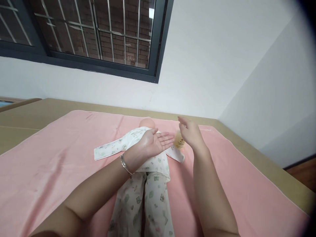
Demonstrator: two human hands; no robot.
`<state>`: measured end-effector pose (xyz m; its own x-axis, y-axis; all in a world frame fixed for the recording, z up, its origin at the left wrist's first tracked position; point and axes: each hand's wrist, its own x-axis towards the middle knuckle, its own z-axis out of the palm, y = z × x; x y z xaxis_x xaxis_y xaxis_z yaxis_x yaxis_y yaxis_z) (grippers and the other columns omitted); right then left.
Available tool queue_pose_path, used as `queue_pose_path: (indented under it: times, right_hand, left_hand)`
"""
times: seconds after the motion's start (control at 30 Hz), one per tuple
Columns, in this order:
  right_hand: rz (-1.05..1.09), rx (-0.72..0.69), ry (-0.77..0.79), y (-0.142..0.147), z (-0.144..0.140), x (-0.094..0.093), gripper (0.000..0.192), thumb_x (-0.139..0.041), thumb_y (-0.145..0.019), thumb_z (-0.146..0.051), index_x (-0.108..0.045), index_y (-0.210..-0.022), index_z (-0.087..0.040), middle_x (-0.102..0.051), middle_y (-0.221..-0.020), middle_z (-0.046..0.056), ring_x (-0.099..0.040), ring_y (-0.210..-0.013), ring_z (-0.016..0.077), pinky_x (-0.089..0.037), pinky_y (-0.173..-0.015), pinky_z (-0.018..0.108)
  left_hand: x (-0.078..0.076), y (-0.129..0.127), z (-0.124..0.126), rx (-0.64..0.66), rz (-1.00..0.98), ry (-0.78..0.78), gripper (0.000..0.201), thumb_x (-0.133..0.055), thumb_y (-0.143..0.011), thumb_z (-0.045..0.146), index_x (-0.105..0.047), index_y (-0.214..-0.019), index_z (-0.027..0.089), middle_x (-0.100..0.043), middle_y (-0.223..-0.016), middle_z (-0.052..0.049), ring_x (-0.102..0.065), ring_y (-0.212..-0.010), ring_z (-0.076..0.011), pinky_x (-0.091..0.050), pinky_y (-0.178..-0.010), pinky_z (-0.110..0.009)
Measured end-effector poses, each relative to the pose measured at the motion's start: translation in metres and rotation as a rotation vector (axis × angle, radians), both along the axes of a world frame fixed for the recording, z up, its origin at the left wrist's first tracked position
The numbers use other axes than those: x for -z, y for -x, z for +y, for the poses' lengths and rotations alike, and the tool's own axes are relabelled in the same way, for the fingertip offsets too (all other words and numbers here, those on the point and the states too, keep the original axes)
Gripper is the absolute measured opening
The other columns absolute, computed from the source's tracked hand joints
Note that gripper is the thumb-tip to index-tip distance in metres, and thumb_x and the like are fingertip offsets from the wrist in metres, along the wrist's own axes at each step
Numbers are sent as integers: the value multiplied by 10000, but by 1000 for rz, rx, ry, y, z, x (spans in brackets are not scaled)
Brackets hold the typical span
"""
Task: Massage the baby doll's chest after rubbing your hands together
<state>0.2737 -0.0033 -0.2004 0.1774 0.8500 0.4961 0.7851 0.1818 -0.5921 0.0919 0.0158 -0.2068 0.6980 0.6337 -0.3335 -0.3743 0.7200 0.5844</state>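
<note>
A baby doll [147, 123] lies on its back on a pink towel [54, 158], dressed in a white printed suit [145, 194] with sleeves spread out. My left hand [154, 143] hovers palm up over the doll's chest, fingers apart, holding nothing; a silver bracelet [125, 165] circles that wrist. My right hand [190, 131] is raised edge-on just to the right of it, fingers straight and apart, empty. Behind the right hand stands a small yellowish bottle [179, 141], partly hidden by it.
The towel covers a tan mattress [29, 115] that meets a white wall [209, 65] at the back and right. A barred window [98, 33] sits high on the left. Wooden floor [303, 171] shows at the far right.
</note>
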Motion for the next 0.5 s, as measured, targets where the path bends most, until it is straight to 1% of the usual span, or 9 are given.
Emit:
queue_pose_path:
  times: [0.1,0.13,0.17,0.23,0.33,0.4,0.5]
  right_hand:
    - [-127,-293,-79,41,-14,-7,426,-399,-918,-242,-560,-1312,-235,-538,-1359,26,-451,-1307,184,-284,-1150,409]
    - [-172,-355,-97,52,-15,-6,417,-393,-927,-238,-558,-1310,-237,-512,-1386,20,-423,-1328,175,-252,-1166,416]
    - [-218,-388,-113,63,-16,-4,415,-386,-937,-240,-547,-1319,-226,-474,-1419,27,-390,-1351,174,-223,-1175,430]
    - [-314,-380,-136,80,-16,2,431,-376,-963,-286,-500,-1362,-180,-377,-1484,70,-303,-1400,200,-172,-1183,478]
    - [-434,-356,-168,101,-19,11,514,-368,-985,-398,-404,-1430,-143,-268,-1531,109,-137,-1450,252,-77,-1178,554]
    - [-470,-418,-183,115,-28,13,557,-350,-990,-428,-314,-1478,-163,-230,-1546,98,-72,-1458,258,-52,-1173,574]
    - [-448,-582,-197,134,-47,12,638,-347,-990,-426,-111,-1532,-185,-151,-1569,87,-61,-1457,259,-99,-1177,566]
  left_hand:
    - [-6,19,2,-57,-38,-1,468,-286,-946,355,-476,-1255,59,-590,-1239,-220,-631,-1110,-248,-548,-921,-357]
    - [-9,25,4,-79,-50,-6,434,-285,-949,337,-506,-1211,70,-612,-1200,-209,-645,-1077,-239,-554,-905,-350]
    - [-12,30,6,-102,-65,-15,406,-283,-951,317,-529,-1172,81,-629,-1167,-195,-655,-1045,-225,-559,-888,-336]
    - [-20,42,11,-149,-96,-34,380,-282,-953,290,-549,-1140,93,-646,-1132,-173,-662,-1007,-205,-561,-870,-316]
    - [-34,63,15,-191,-98,-81,414,-274,-951,309,-517,-1208,92,-636,-1159,-175,-645,-1050,-225,-546,-906,-353]
    - [-42,76,15,-190,-75,-162,458,-245,-950,337,-482,-1260,98,-618,-1201,-177,-615,-1121,-246,-521,-951,-387]
    - [-48,84,10,-141,-42,-296,518,-183,-951,377,-455,-1303,113,-589,-1267,-164,-554,-1223,-252,-479,-1007,-402]
